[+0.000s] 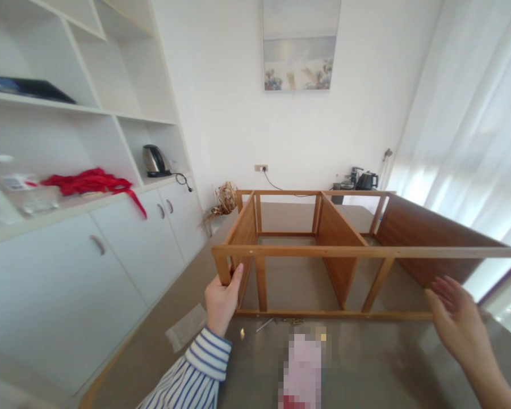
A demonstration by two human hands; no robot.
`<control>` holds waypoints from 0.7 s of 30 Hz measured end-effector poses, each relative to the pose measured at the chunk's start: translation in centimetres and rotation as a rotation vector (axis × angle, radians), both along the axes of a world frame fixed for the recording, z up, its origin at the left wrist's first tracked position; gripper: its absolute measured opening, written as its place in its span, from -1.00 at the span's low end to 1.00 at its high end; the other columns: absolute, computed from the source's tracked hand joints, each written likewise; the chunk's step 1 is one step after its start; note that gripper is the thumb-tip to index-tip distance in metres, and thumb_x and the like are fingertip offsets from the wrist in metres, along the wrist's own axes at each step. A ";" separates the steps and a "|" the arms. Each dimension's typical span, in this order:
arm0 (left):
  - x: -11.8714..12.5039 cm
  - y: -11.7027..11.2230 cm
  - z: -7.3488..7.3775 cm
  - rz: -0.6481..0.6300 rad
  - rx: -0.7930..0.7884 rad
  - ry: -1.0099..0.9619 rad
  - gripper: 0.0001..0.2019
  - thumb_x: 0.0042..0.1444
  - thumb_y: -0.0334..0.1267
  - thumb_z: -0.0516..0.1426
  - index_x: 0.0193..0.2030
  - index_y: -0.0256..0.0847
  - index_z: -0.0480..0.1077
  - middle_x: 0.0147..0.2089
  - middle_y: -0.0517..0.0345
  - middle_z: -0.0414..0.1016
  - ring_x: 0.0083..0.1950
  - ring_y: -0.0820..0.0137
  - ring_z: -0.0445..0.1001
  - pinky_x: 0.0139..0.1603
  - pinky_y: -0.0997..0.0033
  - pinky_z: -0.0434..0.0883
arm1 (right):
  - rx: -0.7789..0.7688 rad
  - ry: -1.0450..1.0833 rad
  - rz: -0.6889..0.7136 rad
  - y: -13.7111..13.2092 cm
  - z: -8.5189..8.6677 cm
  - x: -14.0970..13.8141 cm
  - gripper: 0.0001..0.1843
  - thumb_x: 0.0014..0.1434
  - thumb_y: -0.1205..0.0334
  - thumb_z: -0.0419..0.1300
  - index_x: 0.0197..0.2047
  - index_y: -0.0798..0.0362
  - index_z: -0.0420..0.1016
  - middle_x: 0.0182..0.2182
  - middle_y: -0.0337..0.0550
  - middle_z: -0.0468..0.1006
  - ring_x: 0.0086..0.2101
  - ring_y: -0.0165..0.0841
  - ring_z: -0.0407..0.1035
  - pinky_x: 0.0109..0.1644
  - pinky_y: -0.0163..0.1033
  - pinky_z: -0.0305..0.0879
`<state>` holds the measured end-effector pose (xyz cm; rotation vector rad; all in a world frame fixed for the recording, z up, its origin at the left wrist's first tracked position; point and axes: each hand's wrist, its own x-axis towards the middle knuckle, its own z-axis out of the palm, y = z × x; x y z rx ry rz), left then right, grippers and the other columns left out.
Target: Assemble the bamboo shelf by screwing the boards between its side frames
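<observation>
A brown wooden shelf unit (338, 267) lies on its side across the table, its slatted frame and three flat boards showing. My left hand (222, 302), in a striped sleeve, is wrapped round the post at the unit's left end, thumb upward; some of its fingers are hidden behind the wood. To the right, my right hand (462, 324) hovers near the lower rail with its fingers apart and nothing in it. Between the hands, a thin metal rod, perhaps a hex key (264, 325), lies beside a small heap of brass-coloured screws (293, 321).
On the brown table (366, 363) lie a clear plastic bag (186, 328) and a blurred-out pinkish thing (303, 363). White cabinets (123, 255) line the left, holding a kettle (154, 161) and red cloth (93, 182). A sheer curtain (472, 125) hangs right.
</observation>
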<state>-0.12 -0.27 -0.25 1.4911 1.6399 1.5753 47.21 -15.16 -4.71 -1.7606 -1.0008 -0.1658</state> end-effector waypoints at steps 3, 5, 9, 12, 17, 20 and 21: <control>-0.6 0.0 0.2 -0.035 -0.009 -0.039 -0.55 -0.05 0.09 0.18 -0.23 -0.29 0.54 -0.24 -0.02 0.61 -0.15 0.16 0.54 -0.12 0.27 0.44 | 0.021 0.032 0.137 0.8 0.7 -3.8 -0.21 0.09 -0.13 0.13 0.29 0.07 0.06 0.11 0.17 0.36 -0.01 -0.07 0.39 -0.08 -0.02 0.40; -1.1 0.0 0.2 -0.051 0.000 -0.071 -0.55 -0.05 0.07 0.20 -0.19 -0.29 0.54 -0.18 -0.05 0.60 -0.08 0.15 0.53 -0.02 0.23 0.43 | 0.004 0.040 0.180 1.2 1.1 -5.7 -0.23 0.10 -0.11 0.13 0.28 0.07 0.07 0.10 0.16 0.39 -0.02 -0.10 0.40 -0.05 -0.05 0.40; -2.0 0.3 -0.4 -0.108 0.019 -0.124 -0.53 -0.02 0.07 0.18 -0.13 -0.31 0.53 -0.13 -0.11 0.58 -0.04 0.13 0.52 0.05 0.15 0.42 | -0.133 0.051 0.247 1.4 1.6 -8.2 -0.42 0.16 -0.08 0.07 0.16 0.04 0.24 -0.06 0.04 0.53 -0.09 -0.17 0.46 -0.03 -0.13 0.39; -2.2 0.6 -0.9 -0.153 0.032 -0.196 -0.49 -0.01 0.09 0.18 -0.11 -0.34 0.51 -0.15 -0.14 0.58 -0.06 0.11 0.53 -0.02 0.13 0.47 | -0.188 0.053 0.301 1.4 1.9 -9.6 -0.49 0.22 -0.06 -0.01 0.14 0.03 0.26 -0.17 -0.02 0.58 -0.16 -0.21 0.50 -0.07 -0.16 0.40; -2.0 0.4 -0.5 -0.182 0.027 -0.327 -0.52 -0.01 0.06 0.20 -0.13 -0.34 0.49 -0.19 -0.08 0.59 -0.24 0.20 0.59 -0.17 0.15 0.55 | -0.197 -0.017 0.314 1.6 2.6 -11.7 -0.43 0.19 -0.08 0.03 0.16 0.08 0.22 -0.12 0.04 0.57 -0.16 -0.20 0.50 -0.17 -0.17 0.43; -2.1 0.1 0.3 -0.158 0.020 -0.359 -0.58 0.00 0.01 0.21 -0.16 -0.34 0.48 -0.31 -0.02 0.59 -0.34 0.25 0.59 -0.21 0.18 0.56 | -0.218 -0.066 0.293 1.7 3.0 -12.8 -0.39 0.13 -0.14 0.09 0.12 0.11 0.25 -0.12 0.09 0.56 -0.23 -0.19 0.52 -0.24 -0.17 0.44; -2.2 0.0 0.4 -0.147 0.016 -0.360 -0.59 0.00 0.00 0.21 -0.17 -0.34 0.47 -0.36 0.00 0.59 -0.36 0.26 0.58 -0.23 0.19 0.56 | -0.220 -0.089 0.279 1.8 3.1 -13.2 -0.40 0.13 -0.15 0.09 0.09 0.10 0.28 -0.13 0.09 0.57 -0.24 -0.18 0.52 -0.25 -0.17 0.44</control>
